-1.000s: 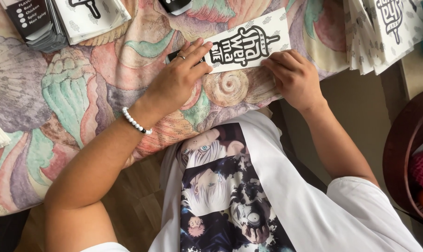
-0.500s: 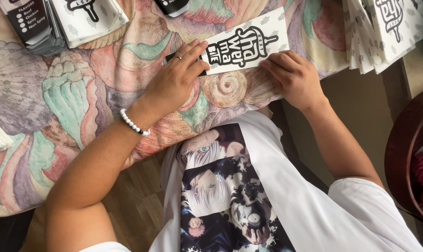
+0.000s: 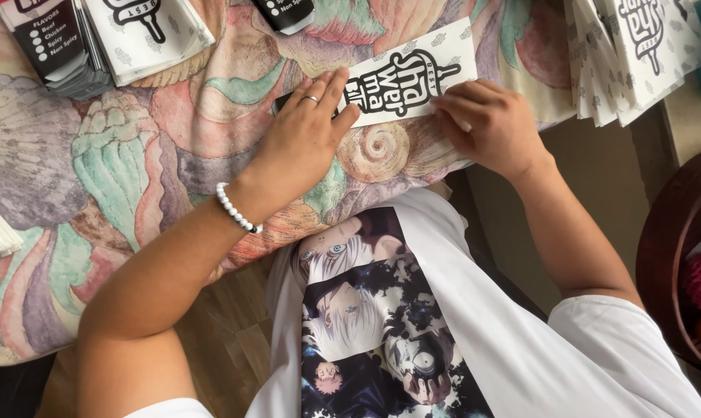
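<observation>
A long white paper sleeve point(image 3: 408, 73) with bold black lettering lies flat on the patterned cloth point(image 3: 134, 155) that covers the bench, tilted so its right end sits farther away than its left. It lies between the two hands and under the fingers of both. The left hand point(image 3: 308, 131) rests palm down with its fingers spread flat, the fingertips pressing on the left end of the sleeve; a ring shows on one finger and a white bead bracelet point(image 3: 237, 209) circles the wrist. The right hand point(image 3: 490, 124) is curled, its fingers bent down onto the near edge of the sleeve's right part; whether it pinches the paper or only presses on it cannot be told. A small dark strip peeks out at the sleeve's left end, just beside the left hand's fingers.

The sleeve is a narrow rectangle, white with small grey marks scattered over it and a large black drawn logo along its middle.

At the far left lies a stack of black-and-white printed sleeves point(image 3: 103, 39). At the far right a fanned pile of white printed sleeves point(image 3: 637, 46) hangs over the bench edge. At the right edge of the view stands a dark brown bowl point(image 3: 668, 240) holding something pink and something orange.
</observation>
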